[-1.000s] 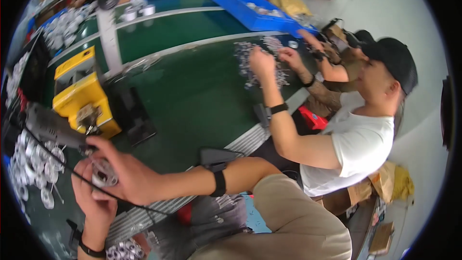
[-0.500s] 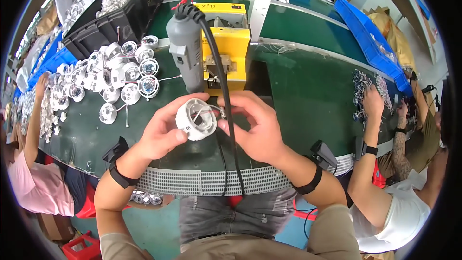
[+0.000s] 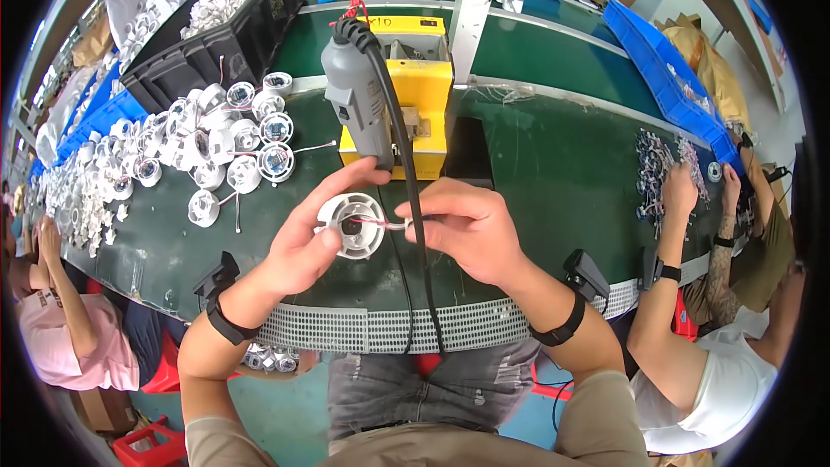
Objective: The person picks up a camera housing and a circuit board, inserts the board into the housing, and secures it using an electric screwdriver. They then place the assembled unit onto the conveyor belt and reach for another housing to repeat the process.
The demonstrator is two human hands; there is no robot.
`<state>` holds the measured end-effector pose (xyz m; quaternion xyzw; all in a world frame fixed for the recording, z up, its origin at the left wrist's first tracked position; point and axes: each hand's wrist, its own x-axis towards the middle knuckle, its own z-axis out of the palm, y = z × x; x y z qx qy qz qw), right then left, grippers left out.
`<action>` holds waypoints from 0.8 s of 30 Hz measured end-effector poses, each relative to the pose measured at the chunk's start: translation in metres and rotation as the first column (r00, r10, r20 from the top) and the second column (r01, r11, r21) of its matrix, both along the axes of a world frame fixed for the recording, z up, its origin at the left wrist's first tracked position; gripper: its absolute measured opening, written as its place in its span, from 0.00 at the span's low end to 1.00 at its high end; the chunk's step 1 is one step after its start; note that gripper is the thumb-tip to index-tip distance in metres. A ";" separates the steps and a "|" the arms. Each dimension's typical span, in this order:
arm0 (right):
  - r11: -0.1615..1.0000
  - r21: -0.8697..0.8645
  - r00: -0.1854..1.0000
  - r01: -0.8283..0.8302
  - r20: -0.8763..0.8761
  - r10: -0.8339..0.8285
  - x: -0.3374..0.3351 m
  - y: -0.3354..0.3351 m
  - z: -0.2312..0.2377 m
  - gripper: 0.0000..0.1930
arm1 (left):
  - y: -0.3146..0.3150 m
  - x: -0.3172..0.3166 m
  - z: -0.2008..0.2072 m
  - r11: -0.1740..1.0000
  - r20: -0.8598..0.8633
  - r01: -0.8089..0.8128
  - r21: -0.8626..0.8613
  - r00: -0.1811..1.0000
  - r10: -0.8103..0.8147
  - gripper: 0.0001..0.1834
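A round white plastic housing [image 3: 372, 242] with a ribbed rim and a dark opening inside is gripped at its left side by my left hand [image 3: 303, 248], thumb in front and index finger stretched past its far side. Thin red and white wires [image 3: 391, 226] run out of the housing's opening to the right. My right hand [image 3: 474, 232] pinches their outer end between thumb and fingers, so that end is hidden. Just beyond my hands hangs a grey electric screwdriver [image 3: 353, 99], its tip out of sight. Its black cable [image 3: 410, 156] passes in front of my right fingertips.
Behind the screwdriver stands a yellow machine [image 3: 439, 78]. Many white housings [image 3: 207, 175] lie at left, near a black crate [image 3: 186, 60] of small white parts. Wire bundles [image 3: 653, 169] and a blue bin [image 3: 657, 69] are at right. Other people work on both sides.
The housing has turned so its opening faces up more, and the wires are now stretched straight toward my right fingers. At left, a co-worker's hand has drawn back from the pile.
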<state>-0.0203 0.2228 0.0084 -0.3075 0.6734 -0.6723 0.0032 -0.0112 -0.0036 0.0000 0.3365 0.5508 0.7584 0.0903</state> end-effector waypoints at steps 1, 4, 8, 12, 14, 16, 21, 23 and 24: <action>0.998 0.009 0.997 -0.065 -0.044 0.065 0.000 0.001 0.000 0.10 | 0.000 0.001 -0.001 1.000 0.081 0.019 0.005 0.997 -0.019 0.41; 0.990 0.038 0.980 -0.136 -0.139 0.140 0.000 -0.001 0.000 0.12 | 0.002 0.002 -0.002 0.998 0.221 0.053 0.046 0.973 -0.062 0.41; 0.938 0.134 0.806 0.319 -0.559 -0.194 0.004 -0.010 0.000 0.11 | 0.010 0.001 -0.007 0.994 0.331 0.044 0.104 0.940 -0.077 0.39; 0.982 0.081 0.687 0.168 -0.725 -0.058 0.009 -0.015 0.004 0.10 | 0.012 0.003 -0.017 1.000 0.249 -0.018 -0.004 0.968 0.018 0.36; 0.966 0.208 0.925 0.153 -0.374 -0.066 0.018 -0.013 0.005 0.09 | 0.015 0.005 -0.017 0.998 0.296 -0.049 0.031 0.955 0.038 0.34; 0.965 0.214 0.938 0.150 -0.340 -0.070 0.014 -0.014 -0.002 0.08 | 0.015 0.004 -0.017 0.996 0.245 -0.083 0.029 0.967 0.073 0.33; 0.999 0.025 0.998 -0.023 0.063 0.021 0.018 -0.021 -0.005 0.09 | 0.017 0.010 -0.014 0.999 0.167 -0.047 -0.008 0.985 0.048 0.30; 0.999 0.053 0.984 -0.009 0.180 0.000 0.023 -0.023 0.001 0.09 | 0.016 0.010 -0.016 0.999 0.145 -0.045 0.005 0.989 0.044 0.30; 0.996 0.087 0.985 0.024 0.168 -0.038 0.024 -0.024 0.002 0.10 | 0.016 0.009 -0.016 0.999 0.119 -0.035 0.011 0.992 0.034 0.30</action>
